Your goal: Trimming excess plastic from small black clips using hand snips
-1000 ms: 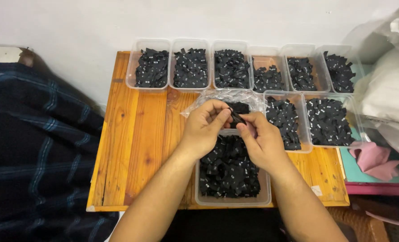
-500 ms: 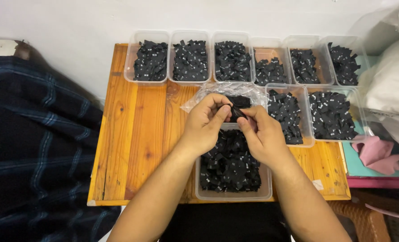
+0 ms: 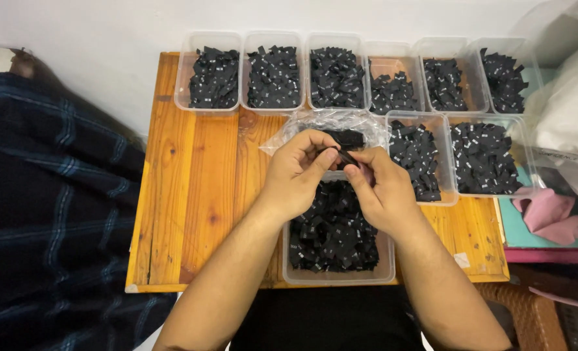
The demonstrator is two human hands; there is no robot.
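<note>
Both hands are working together above the near clear plastic tub (image 3: 338, 276), which is full of small black woven fabric labels (image 3: 331, 231). Left hand (image 3: 296, 172) is pinching narrow, thumb and forefinger closing on a small stack of black labels (image 3: 348, 158); right hand (image 3: 381, 188) is pinching the same stack from the other side. The stack is sitting between the fingertips, just in front of a crinkled clear plastic bag (image 3: 328, 125) that is holding a few more dark pieces.

Handling judgement: the labels are looking very light, thin, soft and floppy, likely slick on the face, so a stack would be sliding apart easily. Best hold is a firm pinch across the flat faces near the middle, edges squared.

Everything is resting on an orange-stained pine slat worktop (image 3: 198, 188). Six more clear tubs (image 3: 214, 78) are lining the back edge, two larger ones (image 3: 484, 156) sitting to the right, all carrying the same black pieces. A dark blue plaid blanket (image 3: 48, 214) is lying left; pink cloth (image 3: 549, 211) right.
</note>
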